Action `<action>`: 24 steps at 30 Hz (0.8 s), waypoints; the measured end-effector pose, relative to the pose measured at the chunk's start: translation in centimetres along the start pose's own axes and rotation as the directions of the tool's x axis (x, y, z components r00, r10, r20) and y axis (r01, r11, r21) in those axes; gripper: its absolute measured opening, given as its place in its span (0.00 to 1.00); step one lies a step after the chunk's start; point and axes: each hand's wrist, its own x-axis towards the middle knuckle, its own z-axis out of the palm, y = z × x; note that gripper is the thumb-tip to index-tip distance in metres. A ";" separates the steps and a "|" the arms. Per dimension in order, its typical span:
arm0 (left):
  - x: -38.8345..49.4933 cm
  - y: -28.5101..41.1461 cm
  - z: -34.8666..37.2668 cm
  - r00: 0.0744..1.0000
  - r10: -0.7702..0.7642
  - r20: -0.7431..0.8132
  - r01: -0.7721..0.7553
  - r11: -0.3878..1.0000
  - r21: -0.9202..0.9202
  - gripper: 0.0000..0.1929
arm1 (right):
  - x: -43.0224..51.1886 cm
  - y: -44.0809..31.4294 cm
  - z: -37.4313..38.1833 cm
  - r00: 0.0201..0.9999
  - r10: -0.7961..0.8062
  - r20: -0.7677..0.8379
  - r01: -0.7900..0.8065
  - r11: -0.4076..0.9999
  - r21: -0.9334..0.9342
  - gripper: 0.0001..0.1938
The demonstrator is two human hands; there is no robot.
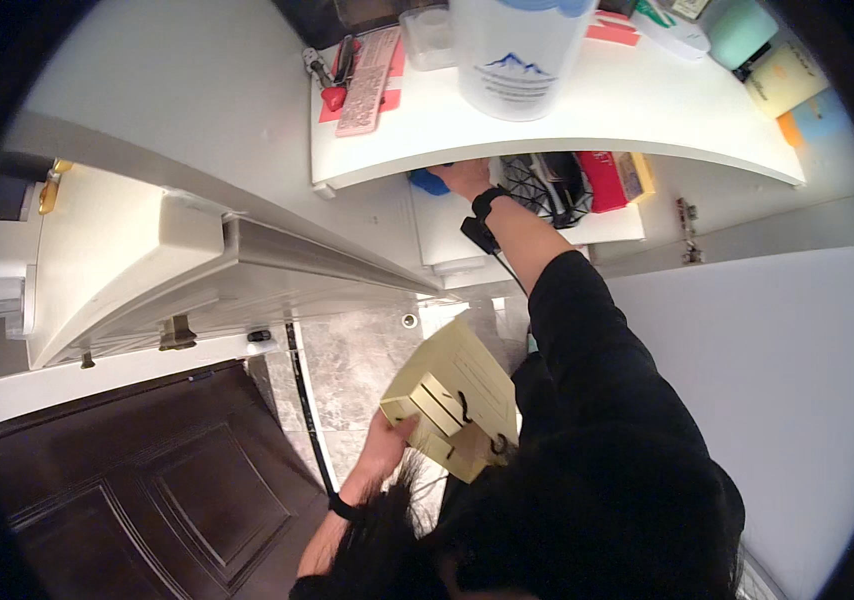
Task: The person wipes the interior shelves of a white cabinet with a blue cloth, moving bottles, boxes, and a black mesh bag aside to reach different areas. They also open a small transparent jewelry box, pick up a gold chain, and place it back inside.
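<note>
My left hand [386, 444] grips the side of a pale yellow paper bag [472, 367] with black cord handles. Inside the bag's mouth, near my thumb, sits a small yellow box [434, 405] with a dark stripe. My right hand [466, 178] reaches into the cabinet, under the upper shelf board, and its fingertips are partly hidden. Just left of it lies a blue item [429, 181], and I cannot tell whether the hand holds it. To its right stand a black-and-white geometric-patterned item [524, 191], a red packet [602, 181] and a yellow box [635, 177].
Above, the white shelf [592, 112] bears a translucent plastic container [521, 67], a pink patterned strip [368, 82] and several bottles and packets at right. A cabinet door [247, 292] stands open at left. A dark panelled door [164, 480] is at lower left, beside the tiled floor [352, 352].
</note>
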 end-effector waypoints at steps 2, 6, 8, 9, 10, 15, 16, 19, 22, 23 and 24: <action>-0.2 -0.5 -0.7 0.998 -0.063 -0.033 0.065 0.993 0.097 0.20 | 2.6 0.3 2.1 0.991 -0.122 0.048 0.124 0.991 -0.043 0.49; -0.5 -1.6 -1.4 0.994 -0.104 -0.032 0.102 0.993 -0.058 0.22 | 3.2 -1.0 3.9 0.960 -0.265 0.093 0.274 0.956 -0.108 0.40; -0.2 -2.0 -1.9 0.988 -0.148 -0.031 0.149 0.989 0.024 0.22 | 1.1 -1.7 3.7 0.943 -0.329 0.059 0.334 0.932 -0.140 0.31; 0.1 -2.3 -2.1 0.991 -0.133 -0.024 0.134 0.990 0.043 0.22 | -0.2 -1.7 3.2 0.933 -0.337 0.126 0.353 0.926 -0.136 0.28; 0.3 -2.4 -2.3 0.995 -0.094 -0.015 0.094 0.994 0.047 0.22 | -1.4 -1.5 2.6 0.912 -0.378 0.160 0.398 0.910 -0.117 0.26; 0.7 -1.1 -1.6 1.000 0.000 -0.001 -0.001 1.000 -0.024 0.19 | -10.4 1.4 -1.0 0.719 -0.672 0.176 0.677 0.735 0.039 0.19; 0.2 -0.3 -1.5 0.995 -0.091 0.041 0.093 0.994 -0.057 0.19 | -12.6 2.3 -2.0 0.672 -0.725 0.151 0.713 0.688 0.132 0.19; 0.2 2.0 -0.7 0.996 -0.082 0.022 0.082 0.997 -0.006 0.18 | -16.7 3.2 -4.1 0.640 -0.681 0.356 0.628 0.730 0.270 0.14; 0.3 2.9 -0.1 0.993 -0.114 0.033 0.113 0.993 0.022 0.18 | -14.3 2.6 -5.1 0.786 -0.586 0.197 0.504 0.792 0.345 0.15; 0.3 2.8 0.0 0.990 -0.133 0.036 0.132 0.991 0.031 0.18 | -11.6 2.0 -5.0 0.833 -0.542 0.108 0.502 0.824 0.262 0.15; 0.5 2.8 0.0 0.989 -0.135 0.057 0.132 0.990 0.052 0.19 | -9.2 1.9 -5.3 0.867 -0.491 0.082 0.463 0.856 0.231 0.17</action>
